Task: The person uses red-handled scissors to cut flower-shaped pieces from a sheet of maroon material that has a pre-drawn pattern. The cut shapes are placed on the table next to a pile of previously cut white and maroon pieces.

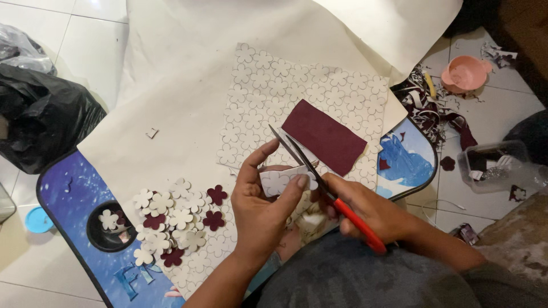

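1. My left hand [264, 197] pinches a small white piece of sheet printed with flower outlines [282, 181], thumb on its right edge and fingers curled behind it, holding it up just above my lap.
2. My right hand [365, 212] is closed around the red handles of a pair of scissors [319, 183]. Their dark blades are parted and point up and to the left, and the white piece sits between them.
3. Just beyond the blade tips lies a dark maroon rectangular piece of foam-like sheet [325, 137]. It rests flat on a large white sheet covered in flower outlines [274, 91].
4. That patterned sheet lies on a wide cream sheet of paper [188, 68], which covers most of the blue lap surface with rounded corners [63, 188].
5. To the left of my left hand is a pile of cut-out white and maroon flower shapes [177, 219]. One white flower sits in the round dark cup recess of the surface [108, 228].
6. On the tiled floor [502, 114] to the right are maroon and white scraps [434, 108], a pink bowl-like container [465, 73] and a clear plastic box [496, 162].
7. A black plastic bag [43, 117] lies on the floor at the left.
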Demonstrator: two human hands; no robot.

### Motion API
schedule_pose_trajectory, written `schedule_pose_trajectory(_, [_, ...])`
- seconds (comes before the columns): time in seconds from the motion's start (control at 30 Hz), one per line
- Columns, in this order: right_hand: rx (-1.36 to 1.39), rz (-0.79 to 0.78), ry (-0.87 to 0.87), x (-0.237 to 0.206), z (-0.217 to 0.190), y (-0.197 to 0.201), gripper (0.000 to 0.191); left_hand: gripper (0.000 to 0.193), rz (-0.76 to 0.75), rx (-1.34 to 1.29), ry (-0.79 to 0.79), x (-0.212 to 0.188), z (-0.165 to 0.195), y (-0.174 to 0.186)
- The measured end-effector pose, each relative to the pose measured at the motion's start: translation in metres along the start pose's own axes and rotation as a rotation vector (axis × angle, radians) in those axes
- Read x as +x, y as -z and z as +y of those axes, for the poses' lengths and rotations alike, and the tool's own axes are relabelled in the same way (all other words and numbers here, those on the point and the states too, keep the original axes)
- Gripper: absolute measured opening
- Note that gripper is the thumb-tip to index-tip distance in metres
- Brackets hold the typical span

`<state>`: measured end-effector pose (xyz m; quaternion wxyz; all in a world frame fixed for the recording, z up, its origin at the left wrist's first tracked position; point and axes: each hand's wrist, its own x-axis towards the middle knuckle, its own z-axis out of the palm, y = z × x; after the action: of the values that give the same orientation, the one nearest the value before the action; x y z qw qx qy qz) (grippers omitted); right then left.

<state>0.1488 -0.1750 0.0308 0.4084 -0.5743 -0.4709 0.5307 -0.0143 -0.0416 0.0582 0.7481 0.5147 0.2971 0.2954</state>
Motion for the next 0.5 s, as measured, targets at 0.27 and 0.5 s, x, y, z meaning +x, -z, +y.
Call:
schedule_pose_trajectory(0.27, [0.005, -0.024, -0.015, -0.003, 0.006, 0.004, 0.105, 0.069, -0.035, 0.01, -0.017, 0.003, 0.008, 0.001])
schedule_pose_trajectory(0.5, [0.067, -0.019, 0.023, -0.004, 0.01, 0.007, 0.099, 0.073, -0.023, 0.041, -0.007, 0.006, 0.011, 0.003])
